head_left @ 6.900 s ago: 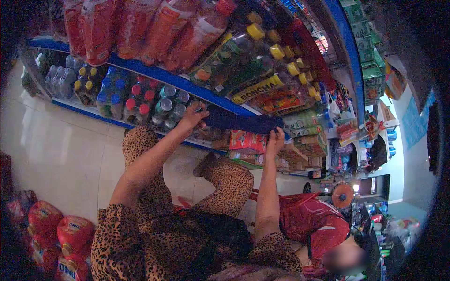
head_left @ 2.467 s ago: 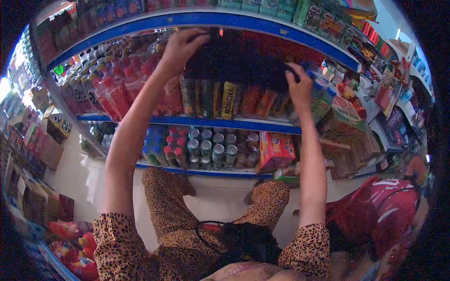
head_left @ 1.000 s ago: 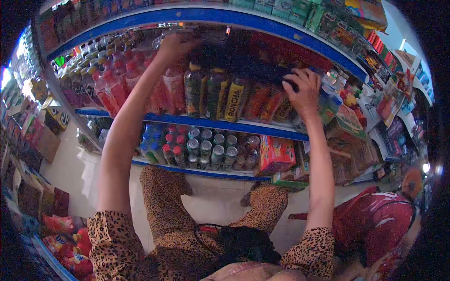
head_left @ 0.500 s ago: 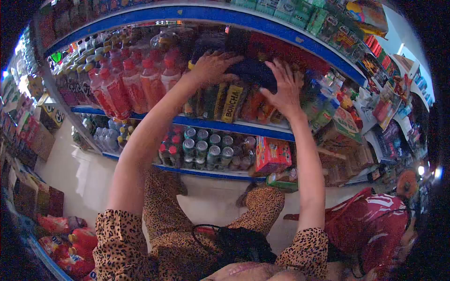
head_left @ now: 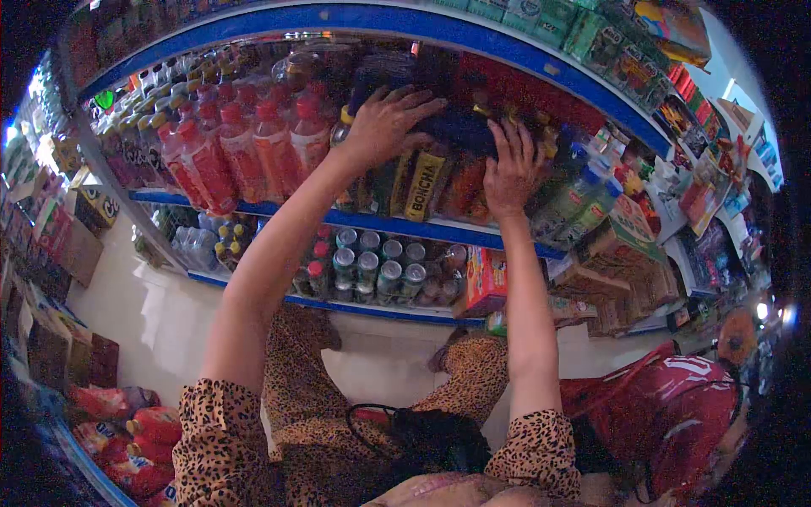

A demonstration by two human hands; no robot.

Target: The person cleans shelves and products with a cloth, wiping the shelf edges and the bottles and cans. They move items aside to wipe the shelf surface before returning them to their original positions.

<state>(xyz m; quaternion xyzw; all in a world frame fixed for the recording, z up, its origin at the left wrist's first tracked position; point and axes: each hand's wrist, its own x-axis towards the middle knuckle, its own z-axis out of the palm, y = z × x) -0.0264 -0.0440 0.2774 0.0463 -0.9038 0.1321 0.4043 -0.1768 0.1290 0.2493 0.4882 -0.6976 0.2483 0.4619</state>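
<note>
Both of my hands reach over the middle shelf, onto a dark blue, soft-looking item (head_left: 456,127) whose kind I cannot make out. My left hand (head_left: 387,125) lies on its left part, fingers stretched out to the right. On the item's right end rests my right hand (head_left: 512,165), its fingers extended and pointing away from me. Below, between the hands, stands a yellow Boncha pack (head_left: 424,186) among bottles. Red-capped pink drink bottles (head_left: 253,144) are lined up left of my left hand. Shadow hides the back of the shelf.
Blue-edged shelving (head_left: 338,17) crosses above my hands. Cans (head_left: 367,266) and a red box (head_left: 485,283) stand on the bottom shelf. Clear bottles with blue caps (head_left: 579,198) are at the right. A person in a red shirt (head_left: 667,414) is close on my right.
My right hand has drawn its fingers closer together and its forearm has swung left. Bottles to its right show more now. My left hand stays nearly in place.
</note>
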